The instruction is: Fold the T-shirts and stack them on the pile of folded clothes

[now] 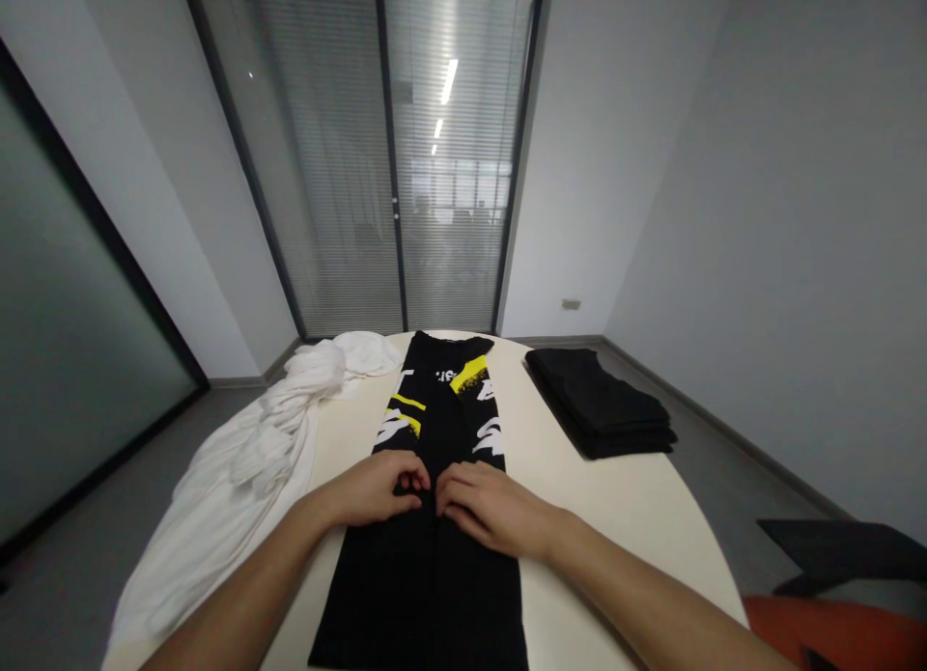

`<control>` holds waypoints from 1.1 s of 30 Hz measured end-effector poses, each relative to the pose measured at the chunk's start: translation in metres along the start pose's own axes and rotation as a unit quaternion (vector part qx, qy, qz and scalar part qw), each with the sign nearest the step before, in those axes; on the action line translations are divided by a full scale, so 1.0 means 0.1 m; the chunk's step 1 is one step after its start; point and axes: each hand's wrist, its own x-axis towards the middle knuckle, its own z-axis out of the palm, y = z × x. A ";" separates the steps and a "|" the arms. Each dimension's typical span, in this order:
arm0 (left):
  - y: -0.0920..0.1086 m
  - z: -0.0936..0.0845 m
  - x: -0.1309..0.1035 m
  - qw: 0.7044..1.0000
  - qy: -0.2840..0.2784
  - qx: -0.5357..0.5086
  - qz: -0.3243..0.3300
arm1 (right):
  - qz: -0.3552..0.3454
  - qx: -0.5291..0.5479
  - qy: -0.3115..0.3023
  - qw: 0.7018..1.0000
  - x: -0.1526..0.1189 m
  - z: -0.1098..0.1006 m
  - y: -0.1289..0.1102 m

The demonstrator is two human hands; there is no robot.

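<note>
A black T-shirt [435, 594] with yellow and white print lies lengthwise on the table, its collar at the far end. Both of its sides are folded inward, and the folded edges run along the middle. My left hand [377, 488] rests on the left half, fingers curled at the centre line and closed on the cloth. Opposite it, my right hand [496, 507] has its fingers bent together on the right folded edge. Only a narrow gap separates the two sets of fingertips. The fabric under the fingers is partly hidden.
The pale round table [601, 526] carries a crumpled white cloth [246, 468] along its left side and a stack of folded black garments [601, 401] at the right. A red and black chair [832, 632] stands at the lower right. Behind are glass panels with blinds [333, 169].
</note>
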 end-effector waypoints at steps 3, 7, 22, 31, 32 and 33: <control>0.01 0.00 0.00 1.000 -0.001 0.000 0.003 | -0.002 0.025 0.016 1.000 0.02 0.01 -0.02; 0.01 0.01 0.00 1.000 0.007 -0.008 0.000 | 0.002 -0.013 -0.027 1.000 0.03 0.04 -0.04; -0.04 0.01 0.01 1.000 0.004 -0.020 -0.012 | -0.101 -0.002 -0.078 0.992 0.01 0.17 -0.26; -0.10 0.03 0.02 1.000 0.002 -0.026 -0.011 | -0.129 0.092 -0.093 0.983 0.02 0.11 -0.25; -0.10 0.03 0.02 1.000 0.001 -0.027 -0.011 | -0.133 0.111 -0.099 0.980 0.01 0.09 -0.25; -0.11 0.03 0.02 1.000 0.000 -0.026 -0.010 | -0.136 0.128 -0.106 0.977 0.00 0.07 -0.26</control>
